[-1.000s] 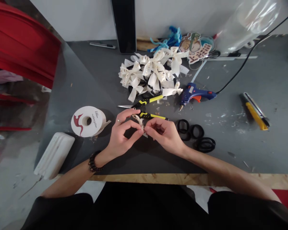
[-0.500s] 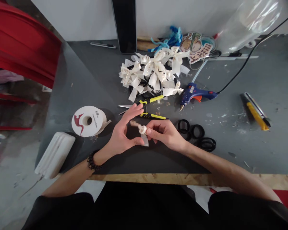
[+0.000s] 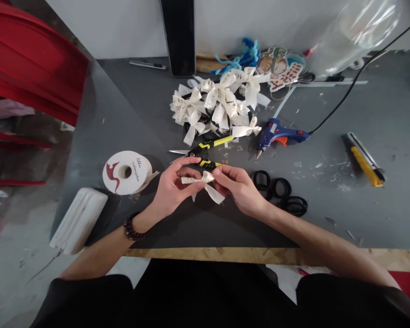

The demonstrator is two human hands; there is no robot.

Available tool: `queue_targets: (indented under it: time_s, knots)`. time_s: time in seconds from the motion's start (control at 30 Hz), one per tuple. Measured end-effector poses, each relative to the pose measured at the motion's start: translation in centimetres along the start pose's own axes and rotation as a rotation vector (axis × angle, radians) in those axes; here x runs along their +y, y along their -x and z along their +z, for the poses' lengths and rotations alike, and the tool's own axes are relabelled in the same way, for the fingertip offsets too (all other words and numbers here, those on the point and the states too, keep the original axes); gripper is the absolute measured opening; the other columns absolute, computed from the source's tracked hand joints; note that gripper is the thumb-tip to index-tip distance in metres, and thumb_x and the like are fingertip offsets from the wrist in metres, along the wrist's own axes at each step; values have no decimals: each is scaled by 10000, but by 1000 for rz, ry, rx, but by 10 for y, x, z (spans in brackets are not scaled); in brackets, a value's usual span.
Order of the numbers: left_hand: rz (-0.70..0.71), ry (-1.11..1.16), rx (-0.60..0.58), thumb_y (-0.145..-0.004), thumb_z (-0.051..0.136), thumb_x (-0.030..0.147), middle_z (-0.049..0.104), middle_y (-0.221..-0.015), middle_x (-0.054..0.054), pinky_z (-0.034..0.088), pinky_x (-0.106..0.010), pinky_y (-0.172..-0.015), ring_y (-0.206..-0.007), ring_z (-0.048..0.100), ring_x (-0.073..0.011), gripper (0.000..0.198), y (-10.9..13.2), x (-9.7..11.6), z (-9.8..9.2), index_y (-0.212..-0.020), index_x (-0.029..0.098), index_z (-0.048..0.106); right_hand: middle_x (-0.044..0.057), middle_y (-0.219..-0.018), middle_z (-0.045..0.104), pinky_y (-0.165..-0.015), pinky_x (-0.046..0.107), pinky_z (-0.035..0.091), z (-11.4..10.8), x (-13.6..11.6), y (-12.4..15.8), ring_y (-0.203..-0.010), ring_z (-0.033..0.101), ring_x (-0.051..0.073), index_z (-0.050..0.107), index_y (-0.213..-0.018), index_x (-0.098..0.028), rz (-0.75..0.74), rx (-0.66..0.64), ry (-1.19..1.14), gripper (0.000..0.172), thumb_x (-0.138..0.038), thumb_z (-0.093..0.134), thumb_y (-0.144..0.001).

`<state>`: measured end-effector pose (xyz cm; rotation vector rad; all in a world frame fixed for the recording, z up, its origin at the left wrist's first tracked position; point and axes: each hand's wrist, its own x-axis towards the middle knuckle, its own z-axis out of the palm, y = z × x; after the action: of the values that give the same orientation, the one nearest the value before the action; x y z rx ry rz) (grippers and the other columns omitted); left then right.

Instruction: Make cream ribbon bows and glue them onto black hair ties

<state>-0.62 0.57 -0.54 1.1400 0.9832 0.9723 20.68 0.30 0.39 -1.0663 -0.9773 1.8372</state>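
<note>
Between my two hands is a cream ribbon bow (image 3: pixel 214 194) with gold print, its tails hanging toward me. My left hand (image 3: pixel 174 185) pinches the bow near its middle, thumb in front. My right hand (image 3: pixel 238 189) grips the loop on the other side between thumb and fingers. Just beyond my fingers lie yellow-and-black scissors (image 3: pixel 216 142), spread apart, partly hidden by my left hand. A pile of finished-looking ribbon bows (image 3: pixel 222 98) with black bands sits farther back. Several black hair ties (image 3: pixel 281 187) lie right of my right hand.
A ribbon spool (image 3: pixel 111 175) and a white box-like device (image 3: pixel 78 221) stand at left. Behind and right are a blue glue gun (image 3: pixel 271 132) with its black cord (image 3: pixel 348 91) and a yellow utility knife (image 3: pixel 365 164). A dark phone-like slab (image 3: pixel 179 41) leans on the wall.
My left hand has closed from an open spread onto the bow. The bow has turned, so its loops now spread sideways and a tail points toward my right hand.
</note>
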Motion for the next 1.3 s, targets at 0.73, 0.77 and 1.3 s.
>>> queue_targets:
  time_s: [0.73,0.77,1.3]
  knots:
    - [8,-158,-88,-857,893,292,782,-989,-58,616,-229,-748,-874,754,-156,345,6,10,10,-1146,195,730,13,-843,817,-678,284,576,-1,-2,10,-719,750,159,772,-1060,-224,-225,213,446,278,-416,873,-886]
    - [-4,-147,-83,-862,892,306,782,-971,-57,610,-226,-727,-845,747,-150,307,5,9,9,-1102,190,740,11,-829,816,-672,286,577,-2,-1,9,-707,749,162,753,-1087,-225,-211,205,418,336,-437,891,-867]
    - [13,113,21,-879,876,250,791,-1067,-50,620,-271,-826,-931,754,-151,140,4,-5,4,-908,200,748,25,-923,841,-715,298,635,5,-7,17,-786,783,179,795,-996,-247,-552,216,691,101,-342,782,-964]
